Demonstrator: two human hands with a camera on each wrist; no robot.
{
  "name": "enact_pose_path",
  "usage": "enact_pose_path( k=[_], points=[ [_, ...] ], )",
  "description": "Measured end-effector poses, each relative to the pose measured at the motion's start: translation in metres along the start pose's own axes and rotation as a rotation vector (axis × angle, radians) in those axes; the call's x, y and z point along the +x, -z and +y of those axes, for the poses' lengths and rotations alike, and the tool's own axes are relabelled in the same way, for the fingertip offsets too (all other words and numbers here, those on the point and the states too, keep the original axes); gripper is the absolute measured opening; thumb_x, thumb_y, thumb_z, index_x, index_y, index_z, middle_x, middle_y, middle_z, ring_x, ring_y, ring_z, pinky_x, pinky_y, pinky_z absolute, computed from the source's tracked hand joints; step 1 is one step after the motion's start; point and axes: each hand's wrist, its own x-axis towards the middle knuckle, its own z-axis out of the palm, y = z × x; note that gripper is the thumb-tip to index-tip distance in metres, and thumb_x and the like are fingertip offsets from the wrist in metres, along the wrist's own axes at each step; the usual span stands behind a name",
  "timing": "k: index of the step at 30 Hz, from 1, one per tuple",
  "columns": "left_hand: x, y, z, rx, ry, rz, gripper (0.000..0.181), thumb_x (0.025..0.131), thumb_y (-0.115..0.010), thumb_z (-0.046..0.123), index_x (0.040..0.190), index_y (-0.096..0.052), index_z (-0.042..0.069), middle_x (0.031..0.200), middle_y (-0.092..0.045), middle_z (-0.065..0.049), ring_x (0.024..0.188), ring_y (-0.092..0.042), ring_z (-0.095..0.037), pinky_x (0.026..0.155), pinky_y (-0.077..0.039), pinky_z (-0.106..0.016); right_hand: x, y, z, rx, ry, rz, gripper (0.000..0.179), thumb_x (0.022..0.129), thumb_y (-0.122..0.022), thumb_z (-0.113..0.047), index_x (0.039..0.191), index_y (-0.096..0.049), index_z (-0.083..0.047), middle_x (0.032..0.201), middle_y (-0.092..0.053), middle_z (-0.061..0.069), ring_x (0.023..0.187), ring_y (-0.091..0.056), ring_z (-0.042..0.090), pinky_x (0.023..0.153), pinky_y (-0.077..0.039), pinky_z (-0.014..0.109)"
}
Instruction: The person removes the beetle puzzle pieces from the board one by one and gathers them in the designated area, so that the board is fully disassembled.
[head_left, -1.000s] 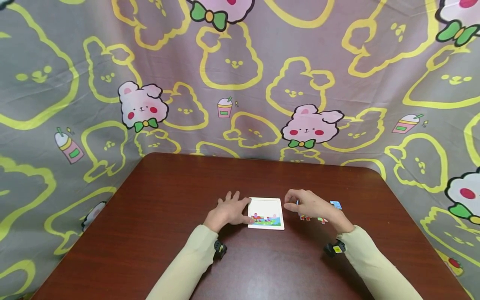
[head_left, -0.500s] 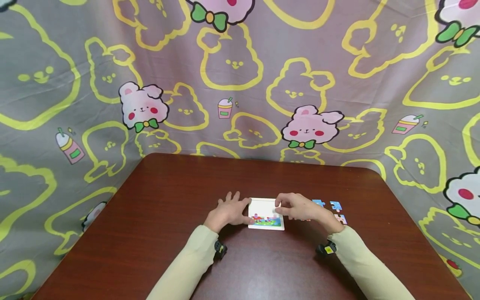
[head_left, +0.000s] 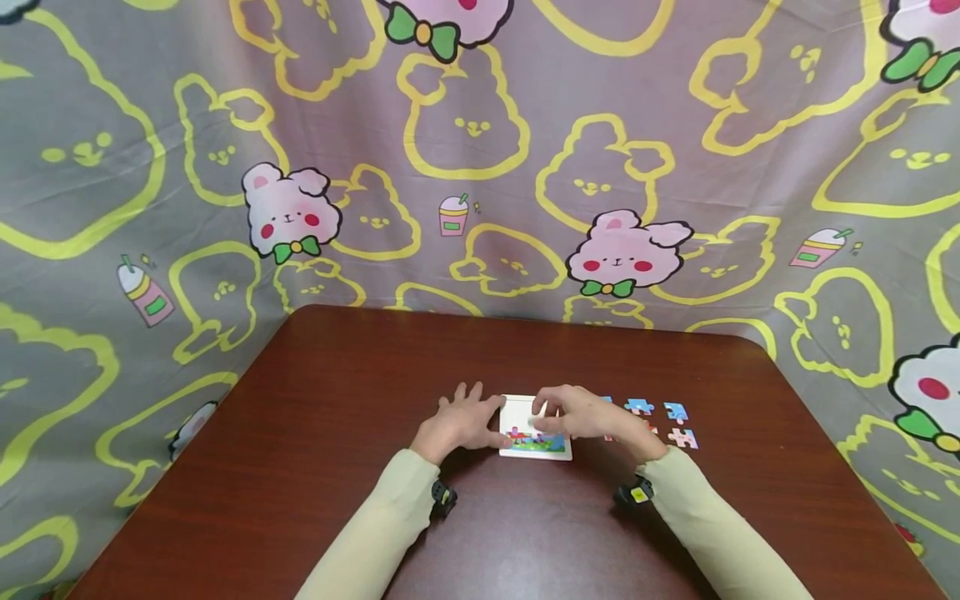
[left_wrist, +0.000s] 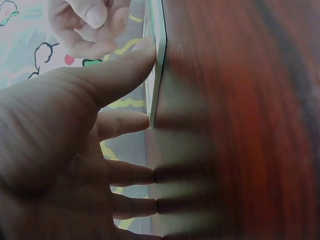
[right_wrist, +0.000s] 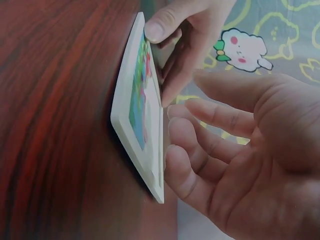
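A white jigsaw tray (head_left: 551,457) lies flat on the table, its lower part filled with a colourful picture (head_left: 532,444) and its upper part plain white. My left hand (head_left: 459,421) spreads its fingers along the left side; in the left wrist view, thumb and index finger touch the tray's edge (left_wrist: 160,50) while the other fingertips rest on the table. Over the tray's right half hovers my right hand (head_left: 581,412), fingers bent and thumb apart from the index finger in the right wrist view. Whether a puzzle piece sits between its fingertips cannot be made out.
Right of the tray lie several loose puzzle pieces, among them a blue one (head_left: 639,407), another blue one (head_left: 676,412) and a pink one (head_left: 683,437); my right forearm partly hides others. A patterned curtain (head_left: 510,192) hangs behind the brown table (head_left: 375,367).
My right hand has moved left from above the loose pieces to over the tray, uncovering more of those pieces. The left hand stays at the tray's left side.
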Motion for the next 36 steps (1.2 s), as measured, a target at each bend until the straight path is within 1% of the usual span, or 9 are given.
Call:
enact_pose_path(
  k=[4, 7, 11, 15, 18, 21, 24, 31, 36],
  points=[
    [0.001, 0.002, 0.001, 0.006, -0.004, 0.006, 0.078, 0.087, -0.066, 0.057, 0.152, -0.037, 0.027, 0.163, -0.019, -0.018, 0.151, -0.010, -0.044, 0.116, -0.019, -0.066, 0.004, -0.002, -0.002, -0.037, 0.002, -0.024, 0.021, 0.092, -0.069, -0.025, 0.107, -0.064, -0.011, 0.083, -0.070, -0.002, 0.062, -0.060, 0.007, 0.056, -0.050, 0.024],
    [0.001, 0.002, 0.002, 0.007, -0.006, 0.012, 0.078, 0.087, -0.066, 0.057, 0.152, -0.037, 0.027, 0.163, -0.019, -0.018, 0.151, -0.011, -0.045, 0.115, -0.019, -0.066, 0.007, -0.005, -0.003, -0.053, -0.001, -0.037, 0.022, 0.090, -0.071, -0.023, 0.107, -0.065, -0.011, 0.083, -0.071, -0.002, 0.065, -0.059, 0.005, 0.059, -0.048, 0.023],
    [0.002, 0.002, 0.002, 0.003, -0.007, 0.013, 0.078, 0.087, -0.066, 0.057, 0.152, -0.037, 0.027, 0.163, -0.019, -0.018, 0.151, -0.011, -0.045, 0.115, -0.019, -0.067, 0.008, -0.010, -0.004, -0.026, -0.012, -0.075, 0.021, 0.090, -0.071, -0.018, 0.107, -0.065, -0.009, 0.080, -0.070, -0.002, 0.058, -0.058, 0.007, 0.054, -0.049, 0.025],
    [0.003, 0.001, 0.002, 0.001, -0.008, 0.015, 0.077, 0.087, -0.066, 0.056, 0.152, -0.037, 0.026, 0.163, -0.019, -0.019, 0.150, -0.011, -0.046, 0.115, -0.019, -0.067, 0.010, -0.013, -0.008, 0.017, -0.047, -0.114, 0.021, 0.090, -0.071, -0.015, 0.108, -0.064, -0.008, 0.073, -0.067, -0.003, 0.048, -0.055, 0.010, 0.046, -0.049, 0.026],
    [0.003, 0.002, 0.002, 0.005, -0.011, 0.021, 0.077, 0.087, -0.067, 0.055, 0.152, -0.038, 0.026, 0.162, -0.020, -0.020, 0.150, -0.011, -0.046, 0.114, -0.019, -0.068, 0.012, -0.016, -0.012, 0.002, -0.046, -0.105, 0.022, 0.087, -0.074, -0.015, 0.105, -0.064, -0.008, 0.068, -0.064, -0.006, 0.045, -0.051, 0.008, 0.044, -0.045, 0.022],
    [0.003, 0.002, 0.003, 0.004, -0.017, 0.022, 0.076, 0.087, -0.067, 0.054, 0.152, -0.038, 0.026, 0.162, -0.020, -0.020, 0.150, -0.012, -0.047, 0.114, -0.020, -0.068, 0.014, -0.019, -0.015, -0.052, -0.025, -0.076, 0.020, 0.084, -0.076, -0.012, 0.100, -0.064, -0.007, 0.063, -0.061, -0.008, 0.047, -0.048, 0.003, 0.047, -0.040, 0.019],
    [0.003, 0.002, 0.003, 0.002, -0.021, 0.021, 0.076, 0.087, -0.067, 0.054, 0.152, -0.038, 0.026, 0.162, -0.020, -0.020, 0.150, -0.012, -0.047, 0.114, -0.020, -0.068, 0.016, -0.022, -0.017, -0.098, -0.026, -0.054, 0.019, 0.083, -0.076, -0.011, 0.097, -0.064, -0.006, 0.061, -0.059, -0.009, 0.051, -0.048, 0.001, 0.050, -0.039, 0.018],
    [0.002, 0.000, 0.003, -0.007, -0.031, 0.039, 0.077, 0.086, -0.069, 0.054, 0.150, -0.041, 0.023, 0.160, -0.024, -0.022, 0.148, -0.015, -0.049, 0.112, -0.022, -0.070, 0.016, -0.025, -0.016, -0.165, -0.016, -0.032, 0.017, 0.083, -0.076, -0.012, 0.095, -0.064, -0.008, 0.068, -0.064, -0.005, 0.059, -0.050, 0.002, 0.055, -0.041, 0.019],
    [0.002, 0.002, 0.003, -0.005, -0.034, 0.027, 0.078, 0.084, -0.071, 0.053, 0.151, -0.040, 0.024, 0.161, -0.024, -0.021, 0.149, -0.015, -0.047, 0.112, -0.022, -0.069, 0.017, -0.023, -0.016, -0.169, -0.012, -0.041, 0.017, 0.084, -0.075, -0.012, 0.095, -0.063, -0.008, 0.068, -0.062, -0.006, 0.058, -0.049, 0.002, 0.056, -0.041, 0.019]
  ],
)
